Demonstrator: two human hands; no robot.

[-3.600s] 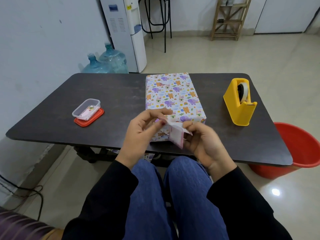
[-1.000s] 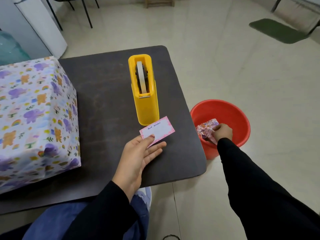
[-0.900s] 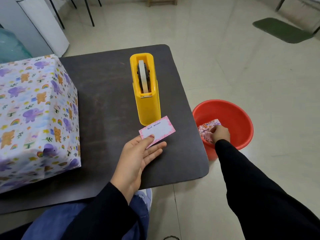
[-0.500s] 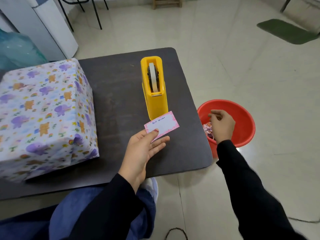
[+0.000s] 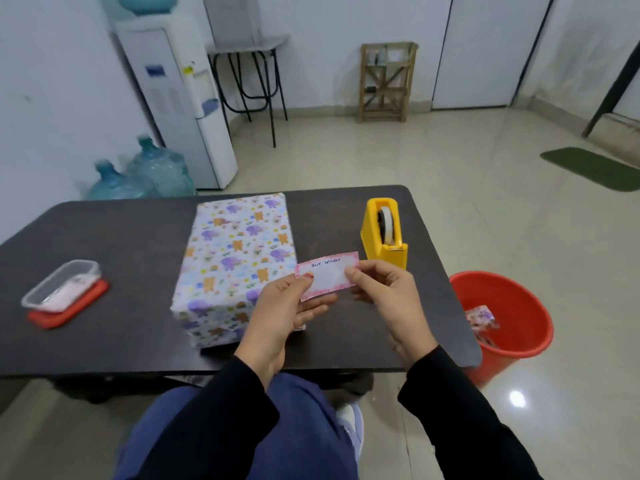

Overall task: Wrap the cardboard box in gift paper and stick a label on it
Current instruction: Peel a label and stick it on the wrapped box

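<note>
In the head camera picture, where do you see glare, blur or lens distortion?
Head view: a bright glare spot lies on the glossy beige floor near the red plastic bucket. Head view: the clear plastic container on its red lid is smeared by blur, while the pink-edged paper label is sharper. Head view: the wide lens bows the far edge of the dark table.

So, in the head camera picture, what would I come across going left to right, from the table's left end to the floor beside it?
Clear tub standing on a red lid → wrapped box → pink label → yellow tape dispenser → red bucket.
</note>
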